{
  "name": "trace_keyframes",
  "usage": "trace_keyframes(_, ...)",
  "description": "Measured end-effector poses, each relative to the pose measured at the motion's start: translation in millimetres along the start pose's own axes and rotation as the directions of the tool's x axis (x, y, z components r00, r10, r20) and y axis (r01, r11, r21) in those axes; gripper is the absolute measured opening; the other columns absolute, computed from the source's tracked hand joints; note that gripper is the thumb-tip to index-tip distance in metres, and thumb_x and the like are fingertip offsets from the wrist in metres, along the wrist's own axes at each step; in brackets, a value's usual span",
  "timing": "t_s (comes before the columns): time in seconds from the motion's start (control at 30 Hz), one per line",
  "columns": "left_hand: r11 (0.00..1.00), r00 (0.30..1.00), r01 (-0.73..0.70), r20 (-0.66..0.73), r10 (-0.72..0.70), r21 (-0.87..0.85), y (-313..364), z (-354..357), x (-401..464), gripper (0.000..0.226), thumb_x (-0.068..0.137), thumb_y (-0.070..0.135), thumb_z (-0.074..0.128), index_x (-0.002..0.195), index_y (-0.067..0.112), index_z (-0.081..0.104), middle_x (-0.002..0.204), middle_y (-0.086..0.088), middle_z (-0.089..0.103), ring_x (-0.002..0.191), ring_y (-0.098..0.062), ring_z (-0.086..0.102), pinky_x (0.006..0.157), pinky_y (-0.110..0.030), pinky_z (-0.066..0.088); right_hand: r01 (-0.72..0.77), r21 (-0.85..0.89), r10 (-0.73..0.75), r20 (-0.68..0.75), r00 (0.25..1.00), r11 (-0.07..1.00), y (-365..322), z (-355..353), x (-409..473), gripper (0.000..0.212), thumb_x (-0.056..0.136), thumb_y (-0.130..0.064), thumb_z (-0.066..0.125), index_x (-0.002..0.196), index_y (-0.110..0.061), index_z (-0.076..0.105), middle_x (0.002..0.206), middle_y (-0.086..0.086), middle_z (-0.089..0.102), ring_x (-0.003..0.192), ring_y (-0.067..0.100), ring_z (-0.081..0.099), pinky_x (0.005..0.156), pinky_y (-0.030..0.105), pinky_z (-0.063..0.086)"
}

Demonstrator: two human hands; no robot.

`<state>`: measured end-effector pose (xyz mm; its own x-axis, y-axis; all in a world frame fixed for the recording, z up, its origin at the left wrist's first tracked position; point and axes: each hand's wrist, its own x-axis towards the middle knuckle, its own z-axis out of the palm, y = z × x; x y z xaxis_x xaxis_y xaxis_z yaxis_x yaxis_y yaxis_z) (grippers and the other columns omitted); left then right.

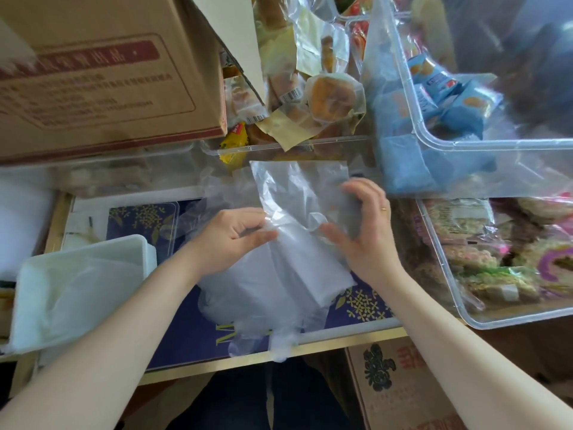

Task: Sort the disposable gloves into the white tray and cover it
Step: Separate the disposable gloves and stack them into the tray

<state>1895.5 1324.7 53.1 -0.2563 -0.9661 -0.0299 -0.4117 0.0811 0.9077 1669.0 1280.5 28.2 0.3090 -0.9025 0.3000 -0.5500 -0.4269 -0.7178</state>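
Note:
A clear plastic bag [297,187] with a stack of thin disposable gloves [297,268] is held upright over the middle of the table. My left hand [235,237] pinches the bag's left edge. My right hand [369,231] grips its right side, fingers curled round the film. More loose gloves [248,308] lie crumpled beneath on the blue patterned mat [192,336]. The white tray [40,305] sits tilted at the left, with clear film inside it. No lid can be made out.
A brown cardboard box [102,76] stands at the back left. Clear bins hold wrapped pastries [322,97], blue snack packs [446,97] and rice snacks [483,256] at the back and right. Another carton [400,389] sits on the floor below the table edge.

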Motion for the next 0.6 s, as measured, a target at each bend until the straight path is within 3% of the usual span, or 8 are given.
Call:
trace_keyframes(0.03, 1.0, 1.0, -0.001, -0.004, 0.001, 0.006, 2, -3, -3, 0.035, 0.085, 0.041, 0.053, 0.056, 0.026, 0.039, 0.06, 0.013, 0.035, 0.057, -0.002, 0.035, 0.058, -0.013, 0.03, -0.227, 0.176, 0.219, 0.063, 0.974, 0.958, 0, -3, 4, 0.068, 0.081, -0.049, 0.059, 0.136, -0.017, 0.036, 0.141, 0.005, 0.036, 0.13, 0.017, 0.034, 0.108, 0.033, 0.03)
trace_keyframes(0.1, 1.0, 1.0, 0.005, -0.003, -0.005, 0.008, 0, -11, -10, 0.038, 0.084, 0.043, 0.054, 0.056, 0.023, 0.038, 0.061, 0.011, 0.036, 0.057, -0.002, 0.035, 0.058, -0.013, 0.03, -0.586, 0.397, 0.49, 0.322, 0.81, 0.707, -1, -9, 15, 0.087, 0.076, -0.06, 0.061, 0.145, -0.02, 0.025, 0.15, -0.001, 0.03, 0.136, 0.012, 0.03, 0.114, 0.036, 0.026)
trace_keyframes(0.17, 0.999, 0.999, 0.032, 0.004, -0.032, -0.001, -2, -19, -17, 0.05, 0.084, 0.049, 0.054, 0.059, 0.007, 0.041, 0.063, 0.003, 0.037, 0.059, -0.01, 0.038, 0.06, -0.016, 0.032, -0.742, 0.464, 0.498, 0.551, 0.67, 0.485, 2, -14, 26, 0.089, 0.068, -0.07, 0.062, 0.138, -0.018, 0.043, 0.14, 0.003, 0.049, 0.128, 0.019, 0.045, 0.112, 0.041, 0.031)
trace_keyframes(0.2, 0.999, 0.999, 0.047, 0.009, -0.047, -0.004, -3, -23, -21, 0.057, 0.083, 0.052, 0.054, 0.061, 0.001, 0.045, 0.065, -0.004, 0.04, 0.06, -0.018, 0.041, 0.061, -0.018, 0.034, -0.762, 0.473, 0.462, 0.608, 0.646, 0.443, 0, -16, 31, 0.079, 0.069, -0.065, 0.061, 0.129, -0.013, 0.054, 0.129, 0.008, 0.058, 0.122, 0.023, 0.053, 0.109, 0.043, 0.035)
trace_keyframes(0.27, 0.998, 0.998, 0.066, -0.004, -0.066, 0.0, -3, -27, -28, 0.068, 0.082, 0.058, 0.053, 0.066, -0.007, 0.05, 0.07, -0.018, 0.044, 0.066, -0.03, 0.044, 0.064, -0.023, 0.035, -0.715, 0.469, 0.373, 0.628, 0.683, 0.518, -8, -17, 41, 0.052, 0.075, -0.048, 0.059, 0.109, -0.01, 0.066, 0.109, 0.011, 0.068, 0.105, 0.027, 0.062, 0.097, 0.039, 0.045)
trace_keyframes(0.33, 0.996, 0.995, 0.087, -0.042, -0.086, 0.026, -1, -31, -33, 0.063, 0.08, 0.059, 0.052, 0.068, -0.003, 0.053, 0.068, -0.016, 0.043, 0.065, -0.029, 0.043, 0.063, -0.023, 0.033, -0.633, 0.464, 0.333, 0.575, 0.748, 0.62, -16, -16, 50, 0.024, 0.083, -0.035, 0.06, 0.087, -0.013, 0.069, 0.08, 0.003, 0.068, 0.074, 0.019, 0.062, 0.073, 0.03, 0.045)
trace_keyframes(0.43, 0.979, 0.957, 0.201, -0.209, -0.201, -0.018, -1, -35, -37, 0.042, 0.078, 0.055, 0.056, 0.066, 0.015, 0.058, 0.06, 0.001, 0.039, 0.057, -0.013, 0.036, 0.056, -0.021, 0.03, -0.576, 0.472, 0.354, 0.48, 0.803, 0.667, -26, -15, 64, 0.026, 0.096, -0.021, 0.05, 0.075, -0.014, 0.064, 0.052, -0.007, 0.053, 0.051, 0.011, 0.039, 0.052, 0.023, 0.027)
trace_keyframes(0.6, 0.904, 0.667, 0.324, -0.61, -0.428, -0.28, -9, -50, -38, 0.028, 0.087, 0.033, 0.06, 0.079, 0.007, 0.064, 0.073, -0.005, 0.054, 0.071, -0.017, 0.049, 0.07, -0.032, 0.04, -0.513, 0.458, 0.469, 0.216, 0.857, 0.726, -35, -21, 72, 0.031, 0.095, -0.018, 0.05, 0.066, -0.012, 0.058, 0.042, -0.007, 0.047, 0.037, 0.007, 0.036, 0.038, 0.017, 0.028)
